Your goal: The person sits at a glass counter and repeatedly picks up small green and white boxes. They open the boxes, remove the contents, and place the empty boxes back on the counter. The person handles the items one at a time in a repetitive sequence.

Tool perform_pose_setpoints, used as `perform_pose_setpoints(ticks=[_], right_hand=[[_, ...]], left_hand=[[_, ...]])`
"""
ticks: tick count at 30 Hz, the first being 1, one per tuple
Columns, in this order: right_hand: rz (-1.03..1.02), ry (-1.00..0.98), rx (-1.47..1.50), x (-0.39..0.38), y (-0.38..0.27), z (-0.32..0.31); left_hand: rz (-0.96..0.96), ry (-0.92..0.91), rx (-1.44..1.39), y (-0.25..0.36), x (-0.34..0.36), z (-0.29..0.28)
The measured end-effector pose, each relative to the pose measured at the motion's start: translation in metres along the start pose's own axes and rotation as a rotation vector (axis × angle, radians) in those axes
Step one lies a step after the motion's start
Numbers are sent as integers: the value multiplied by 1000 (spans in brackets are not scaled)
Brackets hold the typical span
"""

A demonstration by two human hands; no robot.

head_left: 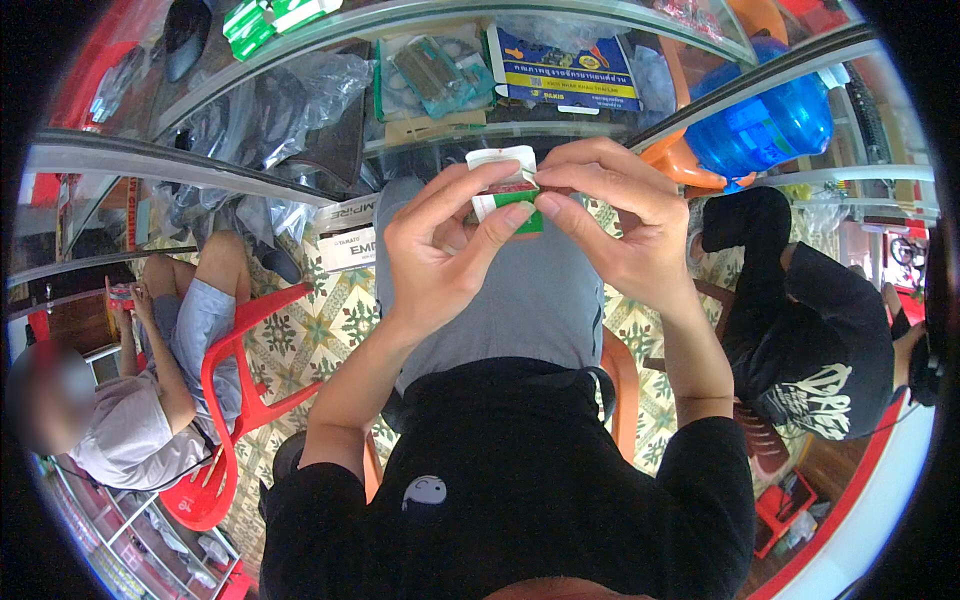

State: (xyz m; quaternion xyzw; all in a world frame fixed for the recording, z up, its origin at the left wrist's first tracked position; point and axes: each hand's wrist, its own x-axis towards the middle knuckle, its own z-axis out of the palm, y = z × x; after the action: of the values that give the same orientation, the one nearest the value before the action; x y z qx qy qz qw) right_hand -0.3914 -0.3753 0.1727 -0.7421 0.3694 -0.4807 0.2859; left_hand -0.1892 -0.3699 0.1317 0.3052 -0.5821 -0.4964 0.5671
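Note:
A small green and white carton (521, 217) is held up between both hands above my lap, its white flap (497, 157) standing up at the far end. Something reddish shows at its mouth, too small to name. My left hand (445, 235) grips the carton's left side between thumb and fingers. At the right edge of the mouth, my right hand (620, 215) pinches with thumb and forefinger, touching the flap and carton wall. The fingers hide part of the carton.
A glass case ahead holds a blue and yellow package (565, 75) and a bagged teal part (432, 75). A blue water jug (765, 120) stands right. One person sits on a red chair (225, 420) at left; another in black (815, 330) sits right. White boxes (345, 250) lie left.

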Motion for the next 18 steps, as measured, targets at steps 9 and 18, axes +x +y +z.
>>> perform_pose_setpoints(ticks=[9,18], right_hand=[[9,-119,-24,2,3,-8],[94,66,141,4,6,-5]], left_hand=[[0,-65,54,-2,4,-8],[71,-30,7,-13,5,-4]])
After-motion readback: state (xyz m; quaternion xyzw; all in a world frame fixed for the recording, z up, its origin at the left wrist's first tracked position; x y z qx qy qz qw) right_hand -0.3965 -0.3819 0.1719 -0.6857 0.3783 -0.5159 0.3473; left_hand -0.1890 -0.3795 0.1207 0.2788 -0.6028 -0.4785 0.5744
